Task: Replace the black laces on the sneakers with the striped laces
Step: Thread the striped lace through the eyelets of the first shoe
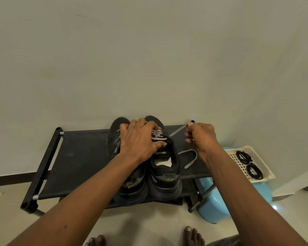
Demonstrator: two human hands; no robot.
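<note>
A woven black-and-white striped lace (pixel 178 130) is running taut from the eyelets of the right-side sneaker (pixel 167 176) to the right hand (pixel 202 137), whose curled fingers are pinching it. Its loose end is curling on the black fabric shoe rack (pixel 78 157). The left hand (pixel 139 141) is gripping that sneaker over its lacing and hiding the tongue. The left-side sneaker (pixel 116 125), equally chunky and matte black, is standing touching it on the rack. Just beside the rack, a white perforated plastic basket (pixel 238 163) is sitting on a glossy blue stool (pixel 215 208) and holding coiled black laces (pixel 244 157).
</note>
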